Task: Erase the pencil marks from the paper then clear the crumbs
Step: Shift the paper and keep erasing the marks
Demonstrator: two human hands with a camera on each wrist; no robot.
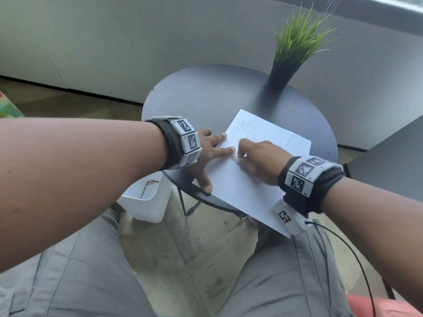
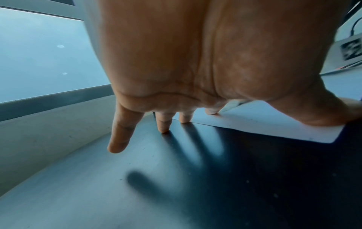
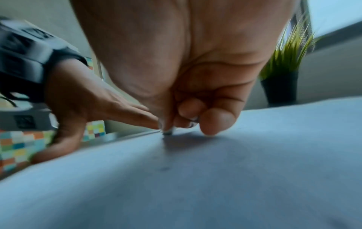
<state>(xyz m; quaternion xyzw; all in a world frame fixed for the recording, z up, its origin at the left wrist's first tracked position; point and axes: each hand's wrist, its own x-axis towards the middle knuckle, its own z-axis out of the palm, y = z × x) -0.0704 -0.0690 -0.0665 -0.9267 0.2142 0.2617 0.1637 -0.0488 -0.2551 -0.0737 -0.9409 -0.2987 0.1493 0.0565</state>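
Head view: we see the paper (image 1: 249,170) lying on the round dark surface (image 1: 206,94), its near corner hanging past the rim towards our lap.
Pencil marks (image 1: 246,130): faint scribbles near the far corner of the sheet, just beyond both hands.
Left hand (image 1: 206,152): fingers spread and straight, fingertips on the left edge of the sheet, thumb at the near left corner by the rim.
Right hand (image 1: 258,160): curled, resting on the middle of the sheet, just beside the left fingertips.
Potted plant (image 1: 290,53): upright at the far side, well apart from the sheet.
White bin (image 1: 146,202): on the floor below the left rim.

Left wrist view: we see our left hand (image 2: 195,62) from below, fingers (image 2: 119,136) spread; the index and the thumb press the paper (image 2: 264,124), the ring finger touches the bare surface (image 2: 137,186), and the little finger hangs just above it.

Right wrist view: we see the right hand (image 3: 186,77) with fingers (image 3: 215,120) curled, pinching a small pale eraser (image 3: 168,131) whose tip touches the paper (image 3: 215,178).
Left hand (image 3: 88,105): flat at the sheet's edge, its index tip beside the eraser.
Blur: too strong here to show crumbs.
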